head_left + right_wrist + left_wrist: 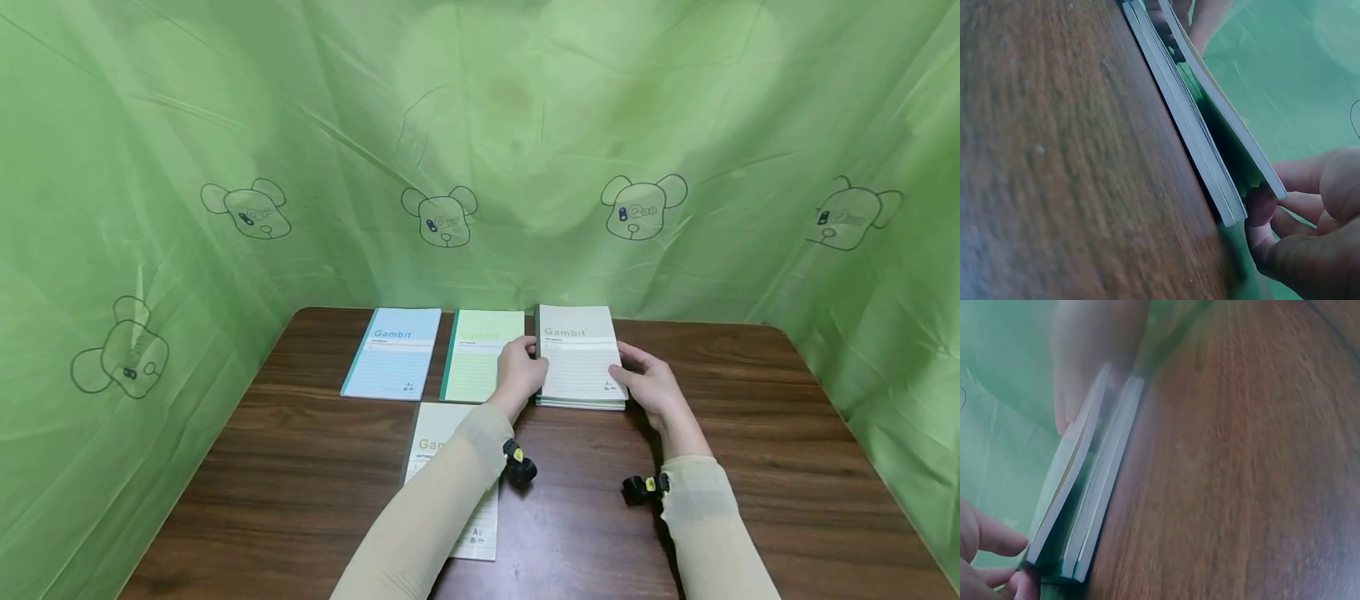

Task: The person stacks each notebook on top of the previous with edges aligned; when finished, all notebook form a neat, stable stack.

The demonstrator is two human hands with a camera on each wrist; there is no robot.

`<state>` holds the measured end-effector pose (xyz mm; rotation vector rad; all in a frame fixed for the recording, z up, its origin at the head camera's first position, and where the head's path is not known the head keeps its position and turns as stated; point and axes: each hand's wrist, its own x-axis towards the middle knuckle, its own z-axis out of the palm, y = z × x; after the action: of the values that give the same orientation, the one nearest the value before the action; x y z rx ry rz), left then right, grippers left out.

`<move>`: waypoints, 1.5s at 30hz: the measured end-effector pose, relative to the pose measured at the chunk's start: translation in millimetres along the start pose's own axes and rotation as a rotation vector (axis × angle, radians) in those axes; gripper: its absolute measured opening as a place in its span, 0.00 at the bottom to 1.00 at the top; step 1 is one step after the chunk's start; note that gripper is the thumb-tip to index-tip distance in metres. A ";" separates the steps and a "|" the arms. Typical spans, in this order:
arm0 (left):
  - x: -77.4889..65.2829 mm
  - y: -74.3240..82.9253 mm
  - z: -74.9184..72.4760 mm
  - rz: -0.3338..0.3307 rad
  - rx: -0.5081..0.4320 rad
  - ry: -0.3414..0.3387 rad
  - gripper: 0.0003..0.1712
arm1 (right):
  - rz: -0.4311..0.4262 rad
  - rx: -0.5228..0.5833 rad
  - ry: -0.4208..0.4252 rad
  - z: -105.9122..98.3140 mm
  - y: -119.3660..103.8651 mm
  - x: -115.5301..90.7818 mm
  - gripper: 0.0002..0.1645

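A grey "Gambit" notebook [576, 358] is at the top of a small stack at the back of the table. Both wrist views show a gap between it and the notebooks [1179, 125] beneath, which have green on them. My left hand [521, 368] pinches the grey notebook's left, spine-side edge; in the left wrist view its fingers [1000, 537] are at the near corner. At the opposite edge, my right hand [654, 385] grips with thumb above and fingers [1260, 206] underneath. Part of the fingers is hidden behind the notebook.
Left of the stack lie a green notebook [468, 367] and a blue notebook [392, 354] in a row. Another pale grey notebook [480, 533] lies nearer, partly under my left forearm. A green curtain [525, 125] hangs behind the brown wooden table [300, 500].
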<state>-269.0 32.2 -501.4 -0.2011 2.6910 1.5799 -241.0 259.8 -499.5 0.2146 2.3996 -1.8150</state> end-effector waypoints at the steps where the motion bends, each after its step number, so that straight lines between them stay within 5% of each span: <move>1: 0.0 0.1 -0.2 0.003 0.011 0.001 0.30 | 0.002 -0.012 0.000 0.1 -0.5 0.0 0.38; 10: -2.1 -1.7 -2.5 0.076 0.123 -0.025 0.30 | 0.028 -0.070 -0.004 0.3 -2.0 -1.2 0.43; 36: -10.6 -4.9 -0.8 0.154 0.182 -0.036 0.29 | 0.003 -0.128 -0.090 -3.6 -3.6 -6.5 0.45; 45: -5.7 -8.1 -6.0 0.154 0.141 -0.061 0.27 | -0.039 -0.129 -0.063 -1.4 -33.4 -21.0 0.44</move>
<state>-262.0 23.7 -505.1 0.0572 2.8157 1.3971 -226.6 251.4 -463.8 0.0968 2.4818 -1.6486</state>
